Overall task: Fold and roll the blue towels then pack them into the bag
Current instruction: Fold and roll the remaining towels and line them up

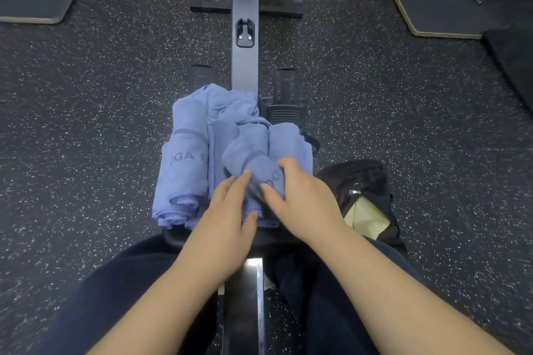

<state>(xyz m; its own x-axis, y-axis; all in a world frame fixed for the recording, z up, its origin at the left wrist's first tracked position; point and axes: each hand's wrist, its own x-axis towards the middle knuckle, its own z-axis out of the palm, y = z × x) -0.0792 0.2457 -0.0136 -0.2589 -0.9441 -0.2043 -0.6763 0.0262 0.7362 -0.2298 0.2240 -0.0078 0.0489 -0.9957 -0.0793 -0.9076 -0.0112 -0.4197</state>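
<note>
So the person's sitting astride a dark metal rail (245, 66) on the speckled black rubber floor (101, 95), with a heap of soft blue terry towels (227, 130) piled on it between the knees. The right hand (300, 199) has its fingers (284, 166) curled round a half-rolled blue towel (248, 161) on top of the heap. The left hand (227, 219) lies flatter, fingers nearly straight and close together, tips touching that same roll. A black fabric bag (360, 181) sits unzipped just right of the pile.
</note>
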